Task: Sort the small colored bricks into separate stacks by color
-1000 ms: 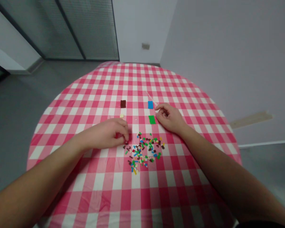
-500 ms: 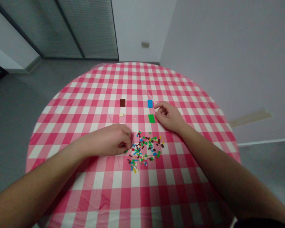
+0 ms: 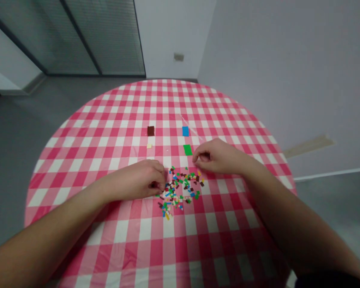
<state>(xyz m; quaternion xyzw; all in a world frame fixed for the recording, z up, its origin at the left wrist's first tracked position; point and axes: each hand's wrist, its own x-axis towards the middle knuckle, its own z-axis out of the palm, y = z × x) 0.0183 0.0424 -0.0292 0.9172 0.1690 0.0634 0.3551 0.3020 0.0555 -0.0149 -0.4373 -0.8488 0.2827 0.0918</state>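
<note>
A loose heap of tiny coloured toy bricks, in brown, green, blue, yellow, white and red, lies on the checked tablecloth. My left hand rests at the heap's left edge, its fingers curled down and pressed together. Whatever those fingertips hold, if anything, is hidden. My right hand hovers above the heap's upper right, beside a green square. Its fingers are loosely bent, with a small gap to the thumb, and no piece shows between them. A blue square lies just beyond the green one.
Beyond my left hand lie a dark brown square and a smaller cream square. A red-and-white checked cloth covers the round table. Past the table stand a pale wall and a glass partition.
My right hand has drawn back from beside the blue square toward the heap, with its index finger more bent. My left hand stays at the heap's edge. The whole view has shifted slightly.
</note>
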